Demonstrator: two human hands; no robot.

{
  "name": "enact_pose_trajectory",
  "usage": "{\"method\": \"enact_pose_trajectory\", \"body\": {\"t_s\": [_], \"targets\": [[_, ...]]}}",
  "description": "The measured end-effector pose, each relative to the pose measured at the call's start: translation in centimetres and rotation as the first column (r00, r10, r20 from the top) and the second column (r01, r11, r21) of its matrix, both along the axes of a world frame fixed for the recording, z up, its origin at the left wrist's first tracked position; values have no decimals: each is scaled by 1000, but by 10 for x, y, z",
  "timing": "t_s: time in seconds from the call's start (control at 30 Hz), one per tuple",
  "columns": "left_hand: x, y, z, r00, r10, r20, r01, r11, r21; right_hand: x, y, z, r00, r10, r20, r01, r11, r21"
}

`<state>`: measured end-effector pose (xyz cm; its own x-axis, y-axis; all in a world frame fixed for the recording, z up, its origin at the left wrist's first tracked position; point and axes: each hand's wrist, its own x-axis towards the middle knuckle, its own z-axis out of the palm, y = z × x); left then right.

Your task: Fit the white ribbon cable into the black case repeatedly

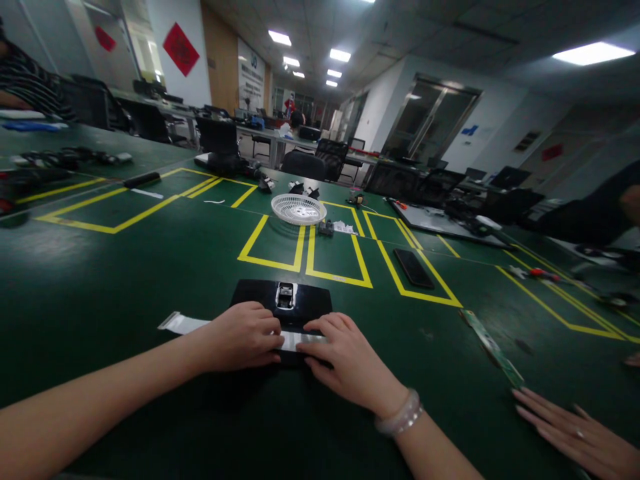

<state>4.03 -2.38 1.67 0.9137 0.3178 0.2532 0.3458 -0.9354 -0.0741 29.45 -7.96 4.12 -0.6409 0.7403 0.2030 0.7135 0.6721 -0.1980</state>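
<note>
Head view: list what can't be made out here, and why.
All in the head view:
White strip: its middle is hidden by the left hand, its right end by the right hand.
Black panel: near side partly covered by both hands.
Co-worker's hand: its arm is cut off by the right edge.
Wall sign: lettering too small and blurred.

The table [100, 287] is dark green, with yellow tape [270, 264] laid out in boxes. A glossy black plastic piece [257, 297] lies near the front edge. Farther back sits a round white basket [280, 215]; to the right, a black phone [414, 268] lies inside one box, and a narrow green circuit board [493, 347] lies nearer.
</note>
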Motion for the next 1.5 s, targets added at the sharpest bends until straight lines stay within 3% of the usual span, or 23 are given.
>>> {"method": "enact_pose_trajectory", "body": {"t_s": [0.23,0.53,0.63,0.73,0.87,1.03,1.17,1.27,1.47,1.5], "targets": [[-2,3,-7,978,208,14,-206,974,-91,-1,0,-2,1000,-10,21,10,1000,3],[-3,6,3,972,233,32,-221,952,-212,5,2,-3,990,-26,-140,55,977,207],[-16,18,11,950,306,62,-289,936,-199,7,2,-4,988,-18,-156,59,963,261],[-43,42,18,890,447,91,-431,890,-149,8,4,-6,987,-14,-160,59,960,275],[-96,77,23,727,682,83,-677,731,-86,9,5,-7,988,-16,-154,56,965,258],[-175,100,19,503,864,28,-860,504,-74,7,4,-5,989,-28,-144,61,973,225],[-225,100,13,203,979,-11,-965,198,-171,6,5,-4,991,-43,-129,65,983,173],[-250,97,9,-5,997,-71,-972,-21,-234,6,6,-6,993,-65,-101,77,990,116],[-262,99,4,-137,984,-111,-943,-164,-289,7,8,-9,996,-77,-48,79,996,37],[-261,99,4,-92,990,-108,-945,-121,-304,7,8,-8,996,-78,-42,80,996,31]]}}
